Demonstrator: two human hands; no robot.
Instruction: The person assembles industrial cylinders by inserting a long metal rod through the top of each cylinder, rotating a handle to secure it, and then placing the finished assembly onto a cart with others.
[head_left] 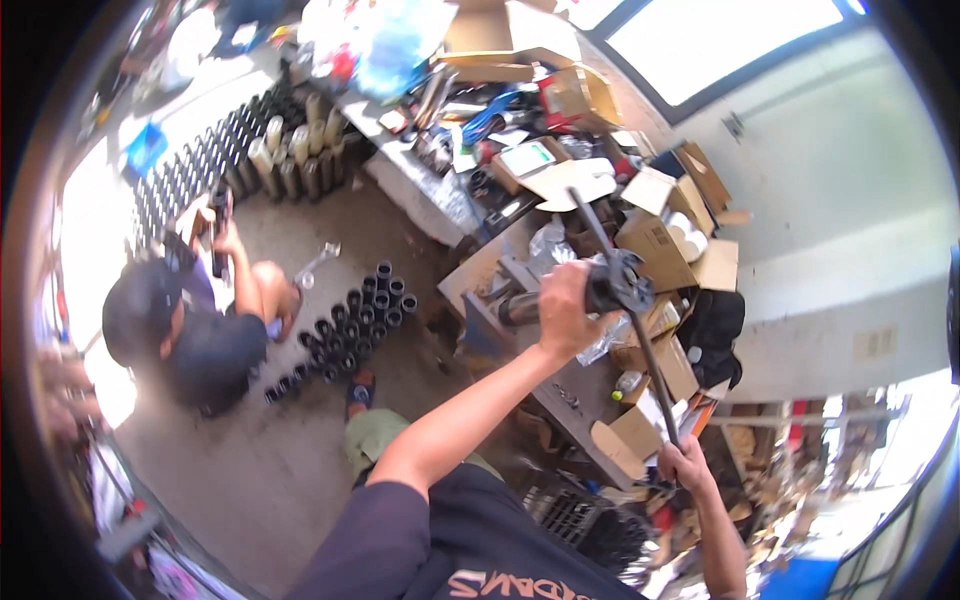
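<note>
Okay, left hand [565, 310] wraps the dark cylindrical part [604, 288] above the workbench [600, 415], apparently steadying it; right hand [685, 464] grips one end of the long bar [654, 375] over the bench's right side, probably for leverage. Black tubes [350, 325] stand left of the bench, likely bunched for reach.

Pale orange lettering [485, 583] streaks across the dark shirt [480, 525], right at the lower edge; over on the cardboard box [652, 252], dark print, too small to read!
</note>
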